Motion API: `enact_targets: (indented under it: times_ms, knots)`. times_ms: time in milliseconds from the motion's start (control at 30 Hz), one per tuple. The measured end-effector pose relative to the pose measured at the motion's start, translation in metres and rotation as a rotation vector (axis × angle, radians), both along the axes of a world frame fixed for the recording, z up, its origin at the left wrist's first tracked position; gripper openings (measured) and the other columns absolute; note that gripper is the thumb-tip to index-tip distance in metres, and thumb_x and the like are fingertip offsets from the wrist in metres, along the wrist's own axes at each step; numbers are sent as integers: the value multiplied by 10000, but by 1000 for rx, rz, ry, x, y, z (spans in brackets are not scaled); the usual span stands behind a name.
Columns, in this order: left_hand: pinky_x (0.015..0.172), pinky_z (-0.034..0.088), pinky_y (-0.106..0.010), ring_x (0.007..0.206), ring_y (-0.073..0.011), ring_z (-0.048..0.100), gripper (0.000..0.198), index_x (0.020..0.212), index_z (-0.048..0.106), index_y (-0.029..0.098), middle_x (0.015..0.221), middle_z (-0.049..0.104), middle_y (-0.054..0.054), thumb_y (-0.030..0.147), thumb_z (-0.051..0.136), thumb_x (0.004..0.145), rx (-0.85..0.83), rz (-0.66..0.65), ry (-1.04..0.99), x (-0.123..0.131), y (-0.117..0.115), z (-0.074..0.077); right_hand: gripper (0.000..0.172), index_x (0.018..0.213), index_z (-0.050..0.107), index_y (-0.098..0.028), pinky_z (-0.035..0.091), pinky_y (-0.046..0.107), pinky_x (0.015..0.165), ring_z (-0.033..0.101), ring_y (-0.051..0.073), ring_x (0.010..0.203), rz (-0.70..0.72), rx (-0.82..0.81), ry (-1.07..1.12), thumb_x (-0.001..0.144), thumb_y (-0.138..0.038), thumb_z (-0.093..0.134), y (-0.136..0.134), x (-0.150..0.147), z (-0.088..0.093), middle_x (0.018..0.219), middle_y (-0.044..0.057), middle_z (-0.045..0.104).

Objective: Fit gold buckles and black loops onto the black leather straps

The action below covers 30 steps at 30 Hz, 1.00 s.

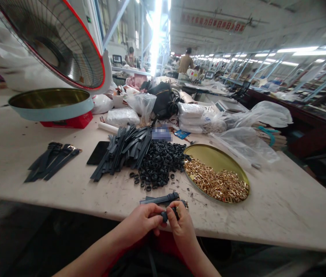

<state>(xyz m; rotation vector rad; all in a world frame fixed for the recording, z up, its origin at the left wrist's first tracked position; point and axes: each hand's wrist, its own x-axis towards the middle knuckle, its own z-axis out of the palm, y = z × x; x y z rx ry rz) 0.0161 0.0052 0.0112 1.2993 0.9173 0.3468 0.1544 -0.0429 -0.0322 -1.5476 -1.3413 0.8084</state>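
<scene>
At the table's front edge, my left hand and my right hand are close together, both pinching one dark strap. A bit of gold metal, likely its buckle, shows by my right fingers. The strap's lower part hangs below my hands. Just beyond them lie finished-looking straps with loops and buckles. Farther back is a heap of small black loops, with a pile of flat dark strap pieces to its left. To the right, a round gold tray holds many gold buckles.
Several buckled straps lie at the left. A blue-rimmed round pan stands on a red base beneath a round wire-guarded appliance. Plastic bags, white packets and a black bag crowd the back. People work far off.
</scene>
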Motion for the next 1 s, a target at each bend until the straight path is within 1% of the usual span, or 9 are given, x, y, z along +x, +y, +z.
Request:
enact_targets:
  times_ms: [167, 300, 400, 500, 600, 700, 833, 900, 1000]
  knots:
    - [531, 394, -206, 510, -91, 521, 217, 826, 589, 88, 634, 587, 10, 205, 505, 664, -59, 12, 13, 3, 9, -10, 222, 808, 462, -199, 404, 249, 528, 531, 145, 577, 73, -36, -13, 855, -398, 375, 3, 0, -8, 625, -12, 529]
    - [552, 415, -216, 562, -120, 556, 370, 1055, 495, 111, 628, 592, 25, 222, 506, 702, -25, -39, 43, 4, 13, -18, 302, 849, 506, -191, 440, 252, 558, 565, 150, 628, 95, -60, 60, 884, -404, 295, 1, 3, -11, 686, 13, 579]
    - [650, 434, -243, 715, -156, 589, 480, 1203, 397, 162, 745, 638, -4, 207, 495, 736, 188, -92, 123, 9, 19, -20, 332, 950, 546, -185, 467, 265, 598, 596, 168, 693, 50, -39, 58, 887, -394, 296, 4, 6, -13, 773, 42, 632]
    - [730, 430, -269, 836, -180, 586, 480, 1243, 364, 195, 878, 653, -33, 229, 478, 778, 397, -151, 207, 19, 28, -23, 346, 1024, 569, -187, 485, 298, 666, 611, 196, 786, 46, -11, -31, 881, -381, 322, 13, 17, -14, 854, 62, 657]
    - [793, 417, -302, 927, -200, 558, 457, 1225, 384, 211, 1009, 622, -52, 267, 503, 787, 650, -205, 336, 29, 37, -33, 365, 1082, 570, -184, 455, 389, 798, 579, 241, 926, 3, 13, -235, 862, -384, 358, 27, 38, -19, 981, 94, 645]
    - [821, 399, -349, 966, -228, 521, 315, 1114, 484, 192, 1051, 584, -75, 223, 489, 800, 966, -278, 548, 34, 41, -50, 382, 1080, 573, -143, 391, 455, 893, 535, 261, 1008, -81, 48, -351, 850, -370, 369, 39, 53, -32, 1063, 136, 610]
    - [746, 420, -366, 875, -240, 528, 200, 977, 531, 120, 907, 578, -106, 150, 389, 840, 1187, -358, 689, 40, 38, -66, 380, 1080, 562, -141, 367, 434, 945, 510, 226, 1062, -131, 85, -204, 864, -348, 327, 42, 47, -56, 1117, 131, 589]
    - [715, 430, -356, 848, -238, 532, 197, 965, 528, 96, 885, 571, -119, 142, 386, 837, 1216, -359, 713, 45, 35, -66, 395, 1089, 553, -143, 359, 430, 955, 502, 226, 1079, -175, 93, -109, 859, -377, 334, 39, 41, -62, 1139, 131, 577]
    - [665, 447, -304, 806, -209, 549, 157, 921, 537, 127, 859, 573, -81, 180, 421, 829, 1254, -372, 734, 46, 32, -57, 440, 1075, 567, -153, 354, 421, 961, 496, 242, 1095, -157, 70, 15, 830, -455, 362, 34, 38, -62, 1153, 125, 574]
